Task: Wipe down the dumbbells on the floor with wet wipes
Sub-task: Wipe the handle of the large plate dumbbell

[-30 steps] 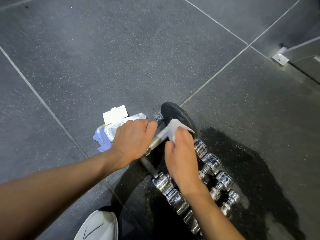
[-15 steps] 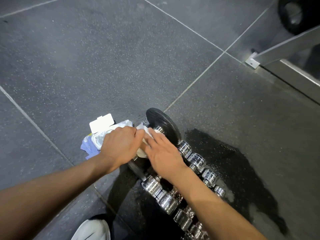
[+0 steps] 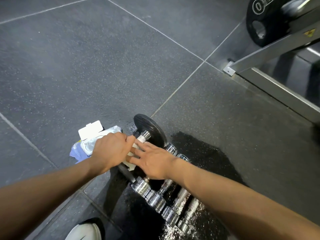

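Two grips meet over one dumbbell (image 3: 150,129) that lies on the floor (image 3: 86,66), its black end plate pointing away from the person.

1. Left grip (image 3: 110,151): fingers curled into a fist round the wet wipe (image 3: 130,165), which is wrapped over the dumbbell's handle. White folds of the wipe show below the fist and again beside the chrome collar at the plate.
2. Right grip (image 3: 153,161): released, fingers straight and spread, lying flat across the wipe and touching the left grip's knuckles.
3. Near end of the handle: a dark bar runs out from under the wipe toward the person.

Surroundings:
- Wet wipes pack (image 3: 90,142): on the floor just beside the left grip, partly hidden by it, white lid flipped up.
- Chrome dumbbells (image 3: 155,200): a tight row on the floor under the right forearm, on a wet patch (image 3: 199,153) that spreads to the right.
- White shoe (image 3: 84,232): at the bottom edge.
- Black weight plate (image 3: 270,19) and metal frame (image 3: 277,44): top right, well apart from the grips.
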The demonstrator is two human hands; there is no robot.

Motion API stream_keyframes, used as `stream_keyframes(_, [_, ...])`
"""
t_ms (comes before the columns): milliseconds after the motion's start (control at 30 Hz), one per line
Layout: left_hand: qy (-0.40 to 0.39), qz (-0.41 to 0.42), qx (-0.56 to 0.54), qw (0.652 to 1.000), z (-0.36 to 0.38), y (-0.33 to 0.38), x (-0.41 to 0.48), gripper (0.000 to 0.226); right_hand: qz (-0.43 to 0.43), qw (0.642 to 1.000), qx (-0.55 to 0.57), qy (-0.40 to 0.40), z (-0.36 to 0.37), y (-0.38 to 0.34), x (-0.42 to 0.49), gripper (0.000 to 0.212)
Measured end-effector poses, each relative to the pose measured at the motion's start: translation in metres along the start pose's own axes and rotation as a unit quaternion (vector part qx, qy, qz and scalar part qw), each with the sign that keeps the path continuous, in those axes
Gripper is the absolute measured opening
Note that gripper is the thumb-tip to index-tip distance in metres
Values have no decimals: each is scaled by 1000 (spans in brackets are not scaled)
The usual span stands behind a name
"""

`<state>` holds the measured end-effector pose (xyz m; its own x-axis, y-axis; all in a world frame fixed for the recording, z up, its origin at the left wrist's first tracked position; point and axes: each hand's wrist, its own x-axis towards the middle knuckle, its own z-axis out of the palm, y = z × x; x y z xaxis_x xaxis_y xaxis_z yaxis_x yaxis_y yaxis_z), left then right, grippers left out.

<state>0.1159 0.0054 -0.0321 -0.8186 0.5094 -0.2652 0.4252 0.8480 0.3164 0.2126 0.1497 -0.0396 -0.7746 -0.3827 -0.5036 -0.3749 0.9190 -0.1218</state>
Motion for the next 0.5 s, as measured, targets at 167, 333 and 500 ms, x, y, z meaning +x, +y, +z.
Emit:
stream_keyframes(167, [2,17,14,1000,-2,3,-3,46,18,998,-63,-7,-20,2,9,66])
stream_keyframes(333, [13,2,-8,1000,2,0,0,49,27,993,-110,15,-16,-2,21,64])
stream_keyframes(500, [23,8,-9,1000,4,-3,2,50,70,987,-135,41,0,-13,36,52])
